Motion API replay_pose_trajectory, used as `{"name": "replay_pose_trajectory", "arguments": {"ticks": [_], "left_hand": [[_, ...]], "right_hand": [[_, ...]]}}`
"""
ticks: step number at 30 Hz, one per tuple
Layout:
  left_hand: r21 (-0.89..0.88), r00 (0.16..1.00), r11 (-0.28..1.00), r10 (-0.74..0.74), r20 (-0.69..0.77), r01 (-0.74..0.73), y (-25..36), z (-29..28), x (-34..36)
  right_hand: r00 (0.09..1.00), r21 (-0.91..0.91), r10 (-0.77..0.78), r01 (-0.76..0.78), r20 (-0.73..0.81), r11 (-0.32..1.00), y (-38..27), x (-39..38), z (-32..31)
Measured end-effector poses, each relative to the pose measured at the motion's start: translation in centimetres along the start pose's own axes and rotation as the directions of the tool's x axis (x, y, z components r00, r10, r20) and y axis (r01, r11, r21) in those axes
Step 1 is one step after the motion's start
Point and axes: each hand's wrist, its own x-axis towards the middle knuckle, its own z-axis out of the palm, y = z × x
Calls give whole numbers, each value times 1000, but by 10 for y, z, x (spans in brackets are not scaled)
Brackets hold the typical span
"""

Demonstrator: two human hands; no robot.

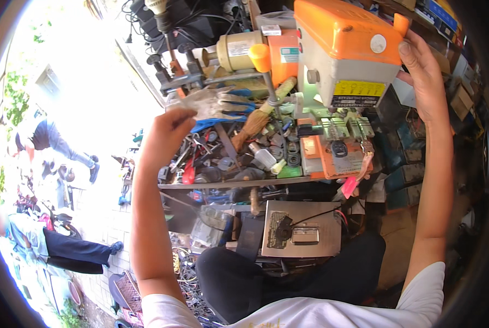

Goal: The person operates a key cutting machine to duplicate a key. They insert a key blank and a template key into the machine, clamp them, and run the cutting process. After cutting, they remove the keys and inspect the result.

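My right hand (pixel 422 74) grips at the orange-knobbed lever (pixel 401 23) on the side of an orange-and-grey machine (pixel 348 38), its fingers partly hidden. Below the housing are metal clamps (pixel 337 128) on an orange base (pixel 337 164), with a pink tag (pixel 349 187) hanging at the front. My left hand (pixel 165 131) is raised at the left of the bench, nearest some grey-and-blue work gloves (pixel 220 104); its fingers are bent and smeared by motion. A straw brush (pixel 255 123) lies between that hand and the machine, among loose tools (pixel 201 158).
A shelf edge (pixel 228 185) runs before me, with a steel plate (pixel 299 229) above my crossed or bent legs. A cream motor (pixel 239 49) sits at the back, boxes (pixel 406 164) at right. Outside at left are two people (pixel 69 142), (pixel 72 251) on paving beside parked two-wheelers (pixel 58 213).
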Motion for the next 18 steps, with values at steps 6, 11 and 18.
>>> {"name": "replay_pose_trajectory", "arguments": {"ticks": [6,11,18], "left_hand": [[599,948,759,319,-2,-254,-22,5,7],[641,938,719,45,342,-268,-42,17,69],[396,971,887,200,134,-237,-47,-32,119]], "right_hand": [[999,-11,39,-39,-7,999,2,0,0],[998,1,53,-53,-40,999,-3,0,3],[999,-15,41,-42,-27,999,0,2,2]]}}
